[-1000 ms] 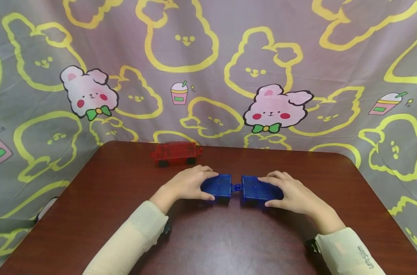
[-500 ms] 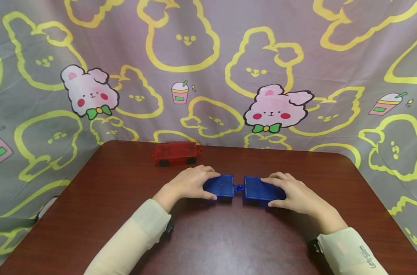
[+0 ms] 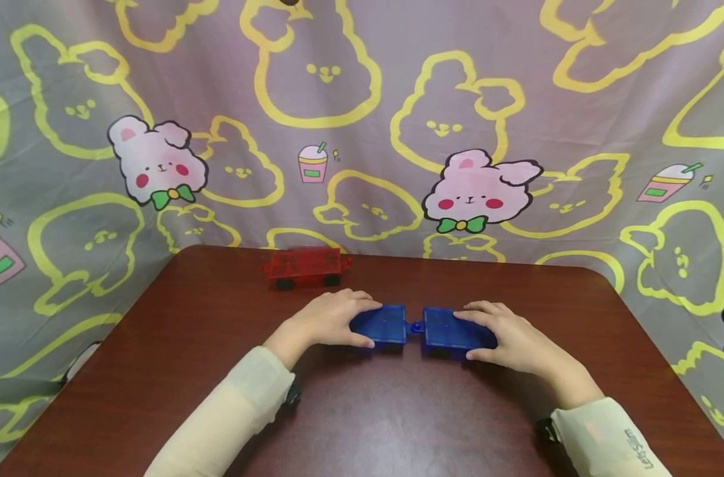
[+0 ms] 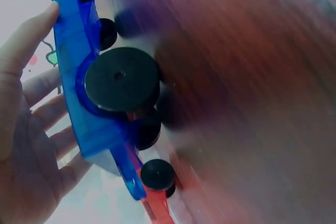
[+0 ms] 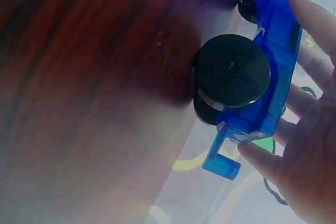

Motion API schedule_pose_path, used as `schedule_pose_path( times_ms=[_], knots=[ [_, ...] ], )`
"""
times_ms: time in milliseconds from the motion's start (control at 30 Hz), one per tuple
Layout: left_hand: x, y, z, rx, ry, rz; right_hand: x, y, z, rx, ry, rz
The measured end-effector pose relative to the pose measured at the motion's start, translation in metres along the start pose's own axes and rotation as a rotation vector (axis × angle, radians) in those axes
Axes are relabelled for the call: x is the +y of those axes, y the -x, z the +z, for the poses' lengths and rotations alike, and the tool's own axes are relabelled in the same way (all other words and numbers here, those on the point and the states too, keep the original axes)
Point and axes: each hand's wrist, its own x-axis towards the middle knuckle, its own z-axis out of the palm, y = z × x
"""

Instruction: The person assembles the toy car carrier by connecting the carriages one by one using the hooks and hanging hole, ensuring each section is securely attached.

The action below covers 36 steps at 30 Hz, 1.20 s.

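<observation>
Two translucent blue toy wagons with black wheels stand end to end on the table, their hitch parts overlapping at a small round link (image 3: 416, 327). My left hand (image 3: 332, 319) holds the left blue wagon (image 3: 388, 324) by its sides, thumb on the near edge and fingers on the far one. Around the right blue wagon (image 3: 448, 328), my right hand (image 3: 513, 336) has the same grip. The left wrist view shows a large black wheel (image 4: 122, 80) under the left wagon. In the right wrist view, a hooked blue hitch (image 5: 223, 163) sticks out from the right wagon's outer end.
A translucent red toy wagon (image 3: 306, 266) stands near the table's back edge, behind my left hand. The brown table (image 3: 373, 417) reaches back to a grey curtain (image 3: 362, 146) with cartoon rabbits, which also closes in both sides.
Both blue wagons and both hands have shifted slightly to the right since one second ago. During the last half second they stay almost still. The red wagon has not moved.
</observation>
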Motion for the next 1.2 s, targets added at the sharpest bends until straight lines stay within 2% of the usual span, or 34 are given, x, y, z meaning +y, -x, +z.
schedule_pose_path(
  times_ms=[367,600,767,967,1200],
  knots=[
    [-0.026,0.023,-0.012,0.027,0.097,-0.025,-0.009,-0.006,-0.004,-0.006,-0.065,0.019],
    [-0.051,0.037,-0.027,0.082,0.076,-0.080,-0.016,-0.015,0.000,0.010,-0.132,-0.017],
    [-0.078,0.044,-0.039,0.150,0.045,-0.125,-0.025,-0.028,0.002,0.008,-0.167,-0.042],
    [-0.103,0.042,-0.046,0.187,0.025,-0.172,-0.038,-0.045,0.005,-0.031,-0.227,-0.046],
    [-0.118,0.027,-0.050,0.183,0.060,-0.190,-0.054,-0.065,0.012,-0.053,-0.257,-0.088]
  ],
)
